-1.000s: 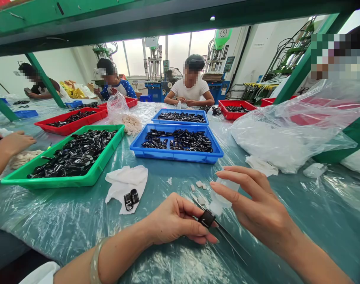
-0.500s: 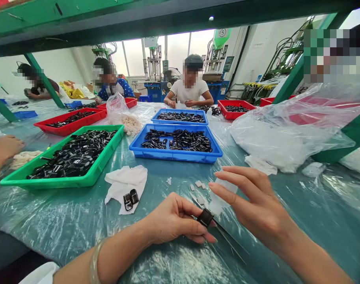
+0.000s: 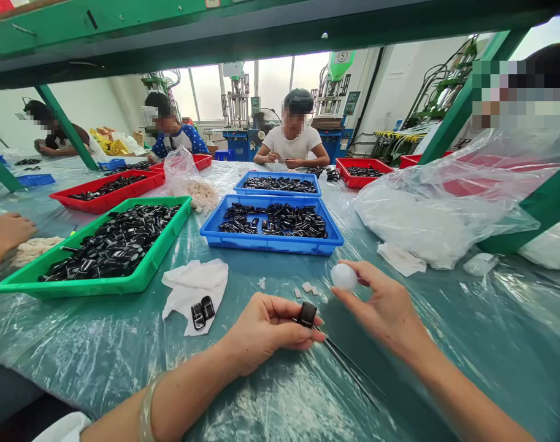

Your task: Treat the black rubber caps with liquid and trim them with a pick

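Observation:
My left hand (image 3: pixel 273 328) is closed, pinching a small glossy black plastic piece (image 3: pixel 306 314) between thumb and fingers. Thin metal tweezers (image 3: pixel 346 361) stretch from beneath those fingers toward the lower right; whether the hand holds them too, I cannot tell. My right hand (image 3: pixel 387 307) grips a white translucent bottle (image 3: pixel 344 278), turned so that its round end faces me. Small white pads (image 3: pixel 306 287) lie on the table just beyond my left fingertips. Left of that hand, two black pieces (image 3: pixel 203 312) rest on a white cloth (image 3: pixel 194 283).
A green tray (image 3: pixel 144 283) and a blue tray (image 3: pixel 270 244), both holding many black pieces, stand ahead. Plastic sheeting covers the table (image 3: pixel 137 350). A clear bag (image 3: pixel 413 221) bulges at the right under a green frame post (image 3: pixel 457 101). Co-workers sit across; one's hand (image 3: pixel 8 233) shows at left.
My right hand has closed around the white bottle, lifted it from the table and turned its round end toward me. My left hand, still pinching the black piece, has shifted slightly left and up.

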Demonstrator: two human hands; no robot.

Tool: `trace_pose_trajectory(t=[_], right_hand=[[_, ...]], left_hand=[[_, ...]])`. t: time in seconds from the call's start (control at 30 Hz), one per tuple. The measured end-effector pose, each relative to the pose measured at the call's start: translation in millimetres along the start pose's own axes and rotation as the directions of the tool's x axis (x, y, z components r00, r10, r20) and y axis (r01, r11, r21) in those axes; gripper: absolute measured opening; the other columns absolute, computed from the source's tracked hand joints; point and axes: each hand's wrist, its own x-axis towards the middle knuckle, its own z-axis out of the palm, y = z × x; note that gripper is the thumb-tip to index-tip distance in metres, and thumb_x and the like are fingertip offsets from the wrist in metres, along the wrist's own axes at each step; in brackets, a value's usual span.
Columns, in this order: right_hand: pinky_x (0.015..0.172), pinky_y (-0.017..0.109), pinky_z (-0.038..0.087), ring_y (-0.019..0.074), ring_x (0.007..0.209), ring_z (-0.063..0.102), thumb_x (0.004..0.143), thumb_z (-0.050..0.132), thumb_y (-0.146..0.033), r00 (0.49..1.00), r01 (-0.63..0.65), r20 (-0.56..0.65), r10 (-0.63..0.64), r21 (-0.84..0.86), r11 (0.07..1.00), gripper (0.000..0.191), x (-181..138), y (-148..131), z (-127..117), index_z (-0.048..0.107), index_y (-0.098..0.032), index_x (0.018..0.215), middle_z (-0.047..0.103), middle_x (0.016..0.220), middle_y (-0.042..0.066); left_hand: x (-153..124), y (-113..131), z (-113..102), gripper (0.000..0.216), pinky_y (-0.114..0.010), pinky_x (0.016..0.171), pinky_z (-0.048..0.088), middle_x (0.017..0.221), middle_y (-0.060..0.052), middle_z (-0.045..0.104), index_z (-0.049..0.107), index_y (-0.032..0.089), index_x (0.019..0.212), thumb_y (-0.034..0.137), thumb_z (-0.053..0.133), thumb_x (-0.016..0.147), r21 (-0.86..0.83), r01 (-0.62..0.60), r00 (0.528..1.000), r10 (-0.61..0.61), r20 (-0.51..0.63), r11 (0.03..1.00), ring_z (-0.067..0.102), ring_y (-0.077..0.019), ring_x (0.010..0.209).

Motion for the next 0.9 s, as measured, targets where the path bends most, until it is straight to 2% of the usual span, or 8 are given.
trace_pose_trajectory(t=[0.07,0.13,0.53,0.63,0.7,0.77,0.87,0.9], right_hand=[[0.049,0.027,0.042,0.0168,0.056,0.056,0.07,0.058,-0.032,0.978,-0.195,0.081,0.192,0.028,0.98,0.016,2,5,3,0.058,-0.019,0.079,0.064,0.068,0.002],[0.047,0.026,0.04,0.0161,0.051,0.054,0.068,0.058,-0.035,0.956,-0.274,0.116,0.269,0.029,0.961,0.016,3,11,6,0.056,-0.019,0.069,0.06,0.057,0.0],[0.051,0.029,0.043,0.0188,0.055,0.058,0.067,0.056,-0.038,0.925,-0.351,0.164,0.343,0.022,0.936,0.02,4,21,14,0.056,-0.019,0.07,0.063,0.061,0.003],[0.057,0.032,0.046,0.0204,0.061,0.06,0.066,0.058,-0.038,0.922,-0.354,0.17,0.348,0.003,0.935,0.026,4,20,11,0.058,-0.017,0.081,0.066,0.071,0.005],[0.064,0.035,0.048,0.024,0.074,0.062,0.065,0.06,-0.038,0.928,-0.354,0.124,0.352,-0.013,0.935,0.043,4,18,6,0.055,-0.014,0.101,0.065,0.091,0.012],[0.067,0.037,0.048,0.0277,0.087,0.059,0.065,0.06,-0.037,0.953,-0.302,-0.011,0.302,-0.049,0.952,0.055,4,12,-2,0.049,-0.012,0.113,0.059,0.106,0.017],[0.063,0.032,0.048,0.023,0.082,0.058,0.074,0.056,-0.034,0.966,-0.093,-0.252,0.065,-0.103,0.99,0.035,1,-2,-10,0.054,-0.016,0.104,0.059,0.096,0.011],[0.061,0.029,0.047,0.019,0.074,0.058,0.077,0.053,-0.031,0.968,-0.01,-0.251,-0.01,-0.079,0.997,0.023,-1,-7,-10,0.056,-0.018,0.096,0.06,0.088,0.007]], left_hand=[[1,0,-1,0.028,-0.022,0.072,0.051,0.083,-0.013,0.071,0.07,0.008,0.088,0.02,0.071,0.063,-0.028,-0.038,0.998,0.037,-0.042,0.999,0.066,-0.0207,0.084],[1,0,-3,0.027,-0.023,0.073,0.051,0.084,-0.013,0.07,0.07,0.008,0.087,0.019,0.07,0.063,-0.066,-0.072,0.995,0.067,-0.069,0.995,0.065,-0.021,0.086],[3,3,-7,0.023,-0.022,0.072,0.051,0.084,-0.015,0.068,0.071,0.006,0.084,0.018,0.067,0.065,-0.174,-0.076,0.994,0.062,-0.085,0.982,0.065,-0.0216,0.086],[2,4,-7,0.023,-0.022,0.072,0.051,0.084,-0.015,0.068,0.071,0.005,0.084,0.019,0.066,0.067,-0.175,-0.07,0.994,0.054,-0.093,0.982,0.065,-0.0216,0.086],[2,4,-7,0.022,-0.022,0.072,0.052,0.084,-0.015,0.068,0.07,0.004,0.084,0.019,0.065,0.068,-0.178,-0.071,0.994,0.054,-0.099,0.981,0.065,-0.0218,0.086],[2,4,-8,0.022,-0.022,0.071,0.052,0.085,-0.015,0.067,0.07,0.004,0.083,0.02,0.065,0.069,-0.182,-0.075,0.993,0.057,-0.106,0.98,0.065,-0.022,0.086],[4,3,-8,0.021,-0.022,0.07,0.052,0.087,-0.016,0.067,0.07,0.004,0.081,0.021,0.065,0.069,-0.185,-0.08,0.991,0.059,-0.117,0.979,0.065,-0.022,0.085],[4,2,-8,0.021,-0.022,0.069,0.052,0.088,-0.016,0.067,0.07,0.004,0.081,0.021,0.065,0.07,-0.185,-0.079,0.991,0.058,-0.119,0.98,0.065,-0.0219,0.085]])
